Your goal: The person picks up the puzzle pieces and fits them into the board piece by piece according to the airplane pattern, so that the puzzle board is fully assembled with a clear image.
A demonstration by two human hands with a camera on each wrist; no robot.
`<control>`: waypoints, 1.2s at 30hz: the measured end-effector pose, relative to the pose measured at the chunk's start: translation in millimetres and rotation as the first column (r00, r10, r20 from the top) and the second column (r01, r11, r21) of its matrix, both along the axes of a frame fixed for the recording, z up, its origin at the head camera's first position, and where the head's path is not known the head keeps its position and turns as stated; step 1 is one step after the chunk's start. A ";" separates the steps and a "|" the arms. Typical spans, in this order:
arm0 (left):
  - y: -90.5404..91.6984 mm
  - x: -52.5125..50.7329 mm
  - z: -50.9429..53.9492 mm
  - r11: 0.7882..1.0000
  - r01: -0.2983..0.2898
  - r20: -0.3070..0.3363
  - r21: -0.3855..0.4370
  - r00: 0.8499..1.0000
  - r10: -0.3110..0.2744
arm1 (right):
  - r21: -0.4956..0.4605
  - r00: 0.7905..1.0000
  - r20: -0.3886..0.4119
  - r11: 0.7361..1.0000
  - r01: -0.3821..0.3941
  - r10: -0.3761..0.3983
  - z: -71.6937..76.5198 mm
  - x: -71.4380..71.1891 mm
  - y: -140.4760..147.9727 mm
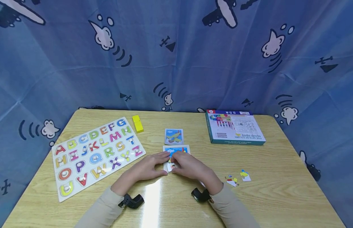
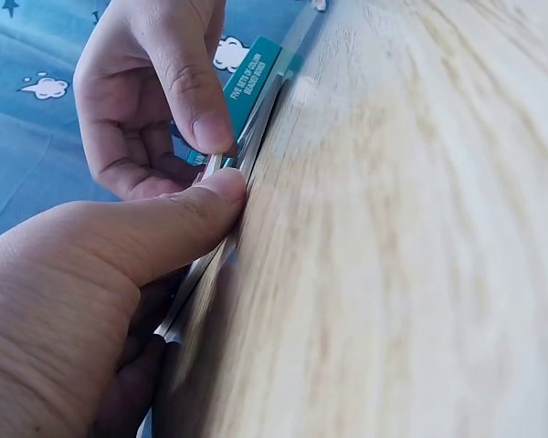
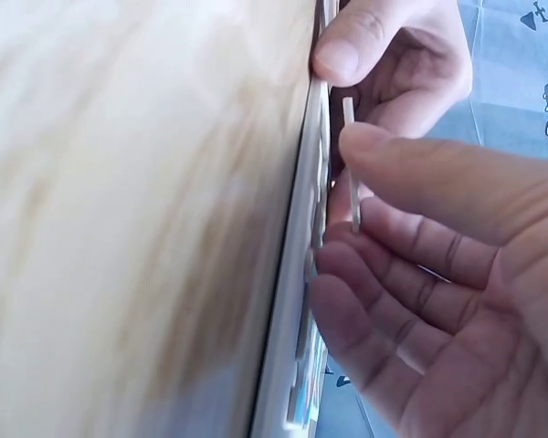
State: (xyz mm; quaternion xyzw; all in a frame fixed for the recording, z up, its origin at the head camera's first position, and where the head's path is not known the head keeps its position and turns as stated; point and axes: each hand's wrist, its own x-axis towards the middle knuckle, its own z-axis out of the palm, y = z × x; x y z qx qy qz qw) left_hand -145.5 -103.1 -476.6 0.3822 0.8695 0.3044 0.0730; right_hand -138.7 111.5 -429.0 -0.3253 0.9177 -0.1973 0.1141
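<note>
Head view, puzzle board (image 1: 176,146): white-rimmed, flat on the wooden table (image 1: 279,190), printed with blue sky, white cloud and touches of red and yellow, much of it covered by the hands
Head view, left hand (image 1: 149,166): thumb and fingers spread over the board's left side
Head view, right hand (image 1: 189,166): fingers bent over the board's lower right part
Picture card (image 1: 174,136): one, just beyond the board, a yellow aeroplane on blue
Loose pieces (image 1: 232,180): two, right of the right forearm, near each other, white with patches of yellow and blue
Alphabet board (image 1: 87,162): one, at the left, with 26 coloured letters
Yellow blocks (image 1: 138,123): two, end to end
Box (image 1: 234,128): one, green-sided, far right
Wrist cameras (image 1: 132,201): two, black
Right wrist view, puzzle piece (image 3: 354,192): one, a thin pale strip seen edge-on, pinched between right thumb and fingers, just off the board's face
Right wrist view, board: edge-on, the left thumb touching its rim
Left wrist view, grip: left thumb against the board's edge, right thumb and fingers pinching the piece close by; its print is too edge-on to read
</note>
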 end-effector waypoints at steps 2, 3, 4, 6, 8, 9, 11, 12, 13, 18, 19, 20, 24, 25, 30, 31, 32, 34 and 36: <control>-0.2 -0.1 -0.4 1.000 0.002 -0.009 0.006 1.000 -0.002 | 0.015 1.000 -0.008 1.000 0.004 -0.004 -0.7 -0.2 -1.8; -0.2 0.0 -0.5 1.000 0.002 -0.013 0.008 1.000 -0.001 | 0.021 1.000 -0.014 1.000 0.005 -0.005 -1.1 -0.4 -2.6; -0.2 0.0 -0.6 1.000 0.001 -0.016 0.009 1.000 -0.001 | 0.027 1.000 -0.018 1.000 0.006 -0.005 -1.4 -0.6 -3.3; -0.3 0.1 -0.8 1.000 0.002 -0.017 0.010 1.000 -0.002 | 0.037 1.000 -0.027 0.999 0.006 -0.005 -2.0 -0.8 -4.5; -0.2 0.3 -0.9 1.000 0.001 -0.015 0.009 1.000 -0.001 | 0.049 0.999 -0.043 0.999 0.003 -0.001 -2.9 -1.1 -5.3; -0.2 0.4 -0.8 1.000 0.002 -0.014 0.010 1.000 -0.002 | 0.055 0.999 -0.051 0.998 0.001 0.002 -3.1 -1.2 -5.7; -0.1 0.7 -0.8 1.000 0.003 -0.014 0.012 1.000 -0.002 | 0.063 0.998 -0.066 0.998 -0.002 0.006 -3.8 -1.3 -6.4; -0.1 0.8 -0.8 1.000 0.002 -0.015 0.012 1.000 -0.002 | 0.066 0.997 -0.071 0.998 -0.002 0.007 -4.0 -1.3 -6.7; -0.1 0.9 -0.8 1.000 0.002 -0.015 0.012 1.000 -0.001 | 0.069 0.997 -0.074 0.998 -0.002 0.007 -4.0 -1.3 -7.0; -0.3 0.7 -1.1 1.000 0.000 -0.013 0.011 1.000 0.000 | 0.079 0.997 -0.076 0.997 0.007 -0.001 -4.1 -0.2 -7.9; -0.4 0.5 -1.3 1.000 0.000 -0.012 0.012 1.000 0.000 | 0.081 0.997 -0.076 0.997 0.008 -0.002 -4.1 0.0 -8.0; -0.4 0.3 -1.5 1.000 0.001 -0.013 0.012 1.000 0.000 | 0.083 0.997 -0.078 0.997 0.009 -0.002 -4.1 0.2 -8.1; -0.5 0.0 -2.2 1.000 0.003 -0.017 0.016 1.000 -0.003 | 0.085 0.995 -0.095 0.996 0.005 0.003 -4.8 0.4 -8.4; -0.5 0.0 -2.4 1.000 0.003 -0.017 0.017 1.000 -0.003 | 0.088 0.995 -0.101 0.996 0.004 0.005 -4.8 0.4 -8.6; -0.4 -0.3 -2.7 1.000 0.002 -0.018 0.015 1.000 -0.002 | 0.099 0.993 -0.119 0.995 0.006 0.006 -3.7 1.4 -10.1; -0.3 -0.4 -2.6 1.000 0.001 -0.017 0.014 1.000 -0.001 | 0.100 0.993 -0.121 0.995 0.007 0.005 -3.5 1.6 -10.4; -0.4 -0.5 -2.5 1.000 0.001 -0.016 0.012 1.000 -0.001 | 0.100 0.992 -0.124 0.995 0.009 0.004 -2.9 1.9 -10.7; -0.3 -0.5 -2.3 1.000 0.001 -0.016 0.010 1.000 -0.001 | 0.103 0.992 -0.128 0.995 0.015 -0.001 -2.1 2.5 -11.4; -0.2 -0.3 -2.0 1.000 0.000 -0.016 0.006 1.000 0.000 | 0.108 0.991 -0.135 0.994 0.020 -0.005 -2.1 2.7 -12.0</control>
